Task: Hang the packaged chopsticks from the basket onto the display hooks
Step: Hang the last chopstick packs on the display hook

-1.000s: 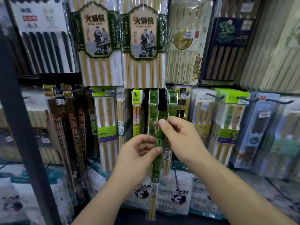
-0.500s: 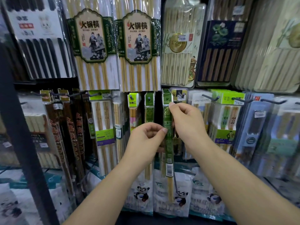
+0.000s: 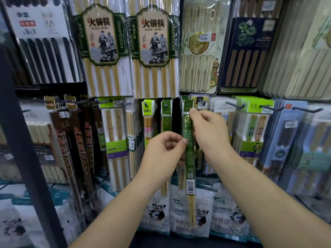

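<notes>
Two bare forearms are reaching up from the bottom edge toward the display wall. The left hand (image 3: 165,154) is curling loosely, its thumb and forefinger pinching the middle of a narrow green chopstick pack (image 3: 189,158). The right hand (image 3: 208,133) is sitting higher, its fingertips gripping the pack near the top, just below the punched hang hole (image 3: 188,105). The pack is hanging upright between the two hands, barcode label low on the sleeve, pale bamboo tips showing through the clear bottom end.

Just behind its header, a stack of matching green packs (image 3: 183,102) is sitting in the same column; whether the hole is over the hook cannot be told. To the left, another green pack (image 3: 166,115) and a pink-banded pack (image 3: 148,120) are hanging on their own hooks. To the right, a bare dark hook (image 3: 235,105) is jutting out over a white-carded pack. Below, white panda-printed bags (image 3: 157,210) are lining the bottom row. Above, two large hot-pot chopstick packs (image 3: 129,49) are hanging side by side.
</notes>
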Available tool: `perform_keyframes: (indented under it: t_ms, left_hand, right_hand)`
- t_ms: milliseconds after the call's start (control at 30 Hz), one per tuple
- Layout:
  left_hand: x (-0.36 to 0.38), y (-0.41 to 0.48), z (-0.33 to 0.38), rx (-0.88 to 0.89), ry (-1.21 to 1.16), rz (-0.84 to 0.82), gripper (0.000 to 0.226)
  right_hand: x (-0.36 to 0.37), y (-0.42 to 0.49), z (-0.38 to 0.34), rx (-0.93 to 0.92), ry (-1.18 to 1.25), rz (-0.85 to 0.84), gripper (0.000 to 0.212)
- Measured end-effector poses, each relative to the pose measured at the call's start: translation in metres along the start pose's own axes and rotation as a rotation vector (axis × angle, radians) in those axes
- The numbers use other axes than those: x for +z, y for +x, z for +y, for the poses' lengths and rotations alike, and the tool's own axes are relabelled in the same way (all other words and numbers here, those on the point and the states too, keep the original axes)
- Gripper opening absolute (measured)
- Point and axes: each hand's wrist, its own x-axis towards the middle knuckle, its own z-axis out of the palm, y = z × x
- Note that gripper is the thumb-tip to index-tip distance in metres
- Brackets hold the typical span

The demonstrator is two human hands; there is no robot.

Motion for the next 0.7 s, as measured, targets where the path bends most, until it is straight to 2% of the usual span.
perform_keyframes:
  t_ms: [233,567,700]
  left_hand:
    - [0.002,0.001,0.005,0.008,-0.003,-0.005,0.008]
    - [0.001,-0.003,0.002,-0.012,0.026,-0.005,0.008]
    - [0.001,0.002,-0.002,-0.038,0.120,0.000,0.007]
  right_hand:
    - [-0.001,0.001,-0.003,-0.026,0.011,0.035,0.056]
    - [-0.001,0.001,0.003,-0.036,-0.017,0.004,0.053]
    - [-0.003,0.003,0.012,-0.074,-0.125,-0.002,0.059]
